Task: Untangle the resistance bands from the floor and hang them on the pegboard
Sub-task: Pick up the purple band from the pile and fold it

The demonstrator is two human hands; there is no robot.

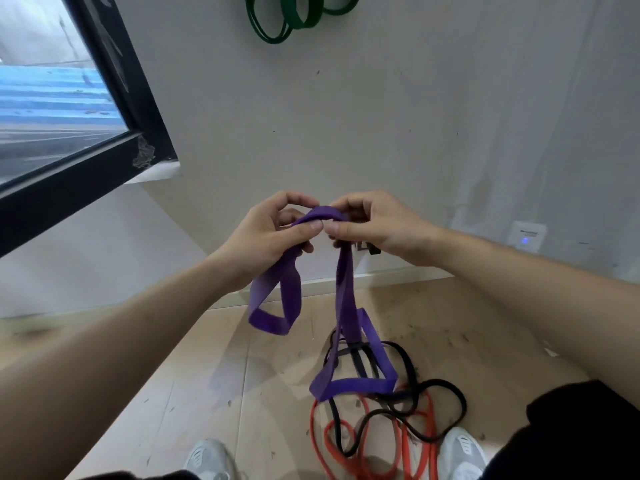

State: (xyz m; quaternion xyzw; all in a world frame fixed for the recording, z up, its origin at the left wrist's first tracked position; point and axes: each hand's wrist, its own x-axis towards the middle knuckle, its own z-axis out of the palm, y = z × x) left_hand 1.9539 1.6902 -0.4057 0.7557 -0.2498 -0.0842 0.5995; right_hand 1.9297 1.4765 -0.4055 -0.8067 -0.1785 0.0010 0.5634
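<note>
At frame centre, a wide, flat purple band (341,306) is pinched at its top fold by the left hand (273,233) and the right hand (374,223). Two loops are seen hanging, the right one reaching thin black bands (446,410) and red bands (426,445) tangled on the floor (207,393). Green bands (298,15) are hung at upper centre.

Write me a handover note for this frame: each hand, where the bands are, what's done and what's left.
Left hand: pinching the top of the purple band, grip closed.
Right hand: pinching the same band right beside it, grip closed.
Purple band: held up in front of the wall, loops hanging; its lower loop looks threaded with the black band.
Black and red band: tangled on the floor between the shoes.
Done: green bands hang on the wall above.
Left: free purple, hang it, then separate and hang black and red.
</note>
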